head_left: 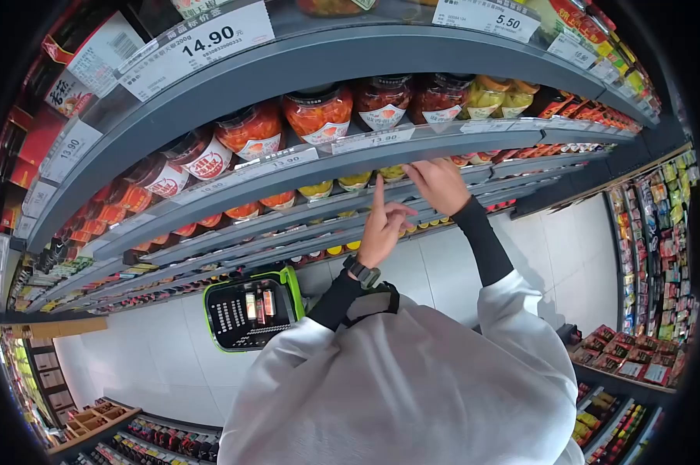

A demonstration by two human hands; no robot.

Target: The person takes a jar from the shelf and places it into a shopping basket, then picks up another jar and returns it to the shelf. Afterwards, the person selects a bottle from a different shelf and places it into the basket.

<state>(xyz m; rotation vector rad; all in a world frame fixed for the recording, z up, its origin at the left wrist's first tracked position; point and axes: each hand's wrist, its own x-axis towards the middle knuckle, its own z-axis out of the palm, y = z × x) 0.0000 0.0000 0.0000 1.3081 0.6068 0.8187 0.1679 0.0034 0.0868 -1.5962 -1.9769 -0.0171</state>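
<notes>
My left hand (382,229), with a dark watch (362,273) at the wrist, is raised at the lower shelf. Its index finger stretches up toward a jar of yellow-green pickles (355,180), and the other fingers are loosely bent. It holds nothing that I can see. Beside it, my right hand (441,187) reaches to the same shelf. Its thumb and fingertips come together near another jar of yellow-green pickles (393,172); whether they grip anything is hidden. Black cuffs cover both wrists.
Above the hands, a shelf (288,159) carries large jars of red chopped peppers (317,113). A price tag (210,48) hangs higher up. To the lower left stands a black and green shopping basket (220,335) with a few packages. More racks (656,248) stand at right.
</notes>
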